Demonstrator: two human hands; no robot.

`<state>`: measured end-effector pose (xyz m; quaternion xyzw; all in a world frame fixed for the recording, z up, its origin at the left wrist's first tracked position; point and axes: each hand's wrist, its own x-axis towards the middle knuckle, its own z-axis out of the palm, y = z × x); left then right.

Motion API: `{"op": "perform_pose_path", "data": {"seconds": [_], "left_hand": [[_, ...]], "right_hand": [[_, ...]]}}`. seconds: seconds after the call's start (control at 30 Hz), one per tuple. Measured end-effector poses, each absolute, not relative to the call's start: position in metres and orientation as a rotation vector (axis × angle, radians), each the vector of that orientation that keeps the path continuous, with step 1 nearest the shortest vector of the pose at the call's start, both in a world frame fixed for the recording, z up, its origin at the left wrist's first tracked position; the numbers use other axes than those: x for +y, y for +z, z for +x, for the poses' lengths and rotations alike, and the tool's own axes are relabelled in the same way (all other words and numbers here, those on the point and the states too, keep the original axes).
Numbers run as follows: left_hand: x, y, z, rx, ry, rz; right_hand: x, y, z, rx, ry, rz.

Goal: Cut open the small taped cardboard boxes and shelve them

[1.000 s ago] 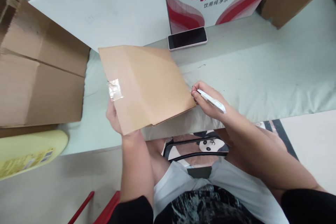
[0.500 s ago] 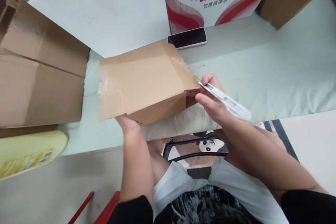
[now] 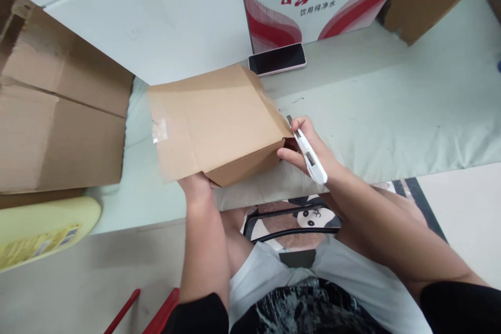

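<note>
I see the left forearm (image 3: 205, 235) reaching forward and the left hand (image 3: 197, 185) going partly under one cardboard box (image 3: 223, 120), so its fingers are hidden and I cannot tell how they are closed. The right hand (image 3: 318, 142) comes slantwise from the side, its fingers pinching one white cutter (image 3: 314, 167), just beside the box's right corner. The box is over the bench (image 3: 391, 115), near one phone (image 3: 277, 59).

A brown box (image 3: 227, 120) is held by the left hand (image 3: 194, 183), and a white cutter (image 3: 310, 156), farther right, by the right hand (image 3: 320, 147).
</note>
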<state>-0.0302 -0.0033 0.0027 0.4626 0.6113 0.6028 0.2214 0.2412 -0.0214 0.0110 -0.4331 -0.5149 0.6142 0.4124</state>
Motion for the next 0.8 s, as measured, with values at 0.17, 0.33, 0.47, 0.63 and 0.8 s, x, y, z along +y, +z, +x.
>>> {"op": "perform_pose_path", "data": {"seconds": [0.17,0.33,0.47,0.63,0.8], "left_hand": [[-0.004,-0.005,-0.037,1.665,1.716,1.262],[-0.005,-0.006,-0.039,1.648,1.692,1.282],[-0.003,-0.007,-0.041,1.635,1.735,1.268],[-0.002,-0.005,-0.037,1.655,1.736,1.247],[-0.002,-0.001,-0.033,1.674,1.723,1.283]], "right_hand": [[-0.021,0.009,0.240,-1.299,1.553,-1.099],[-0.021,0.009,0.239,-1.309,1.556,-1.102],[-0.021,0.011,0.238,-1.293,1.560,-1.101],[-0.018,0.018,0.236,-1.274,1.586,-1.054],[-0.018,0.020,0.235,-1.253,1.563,-1.069]]}}
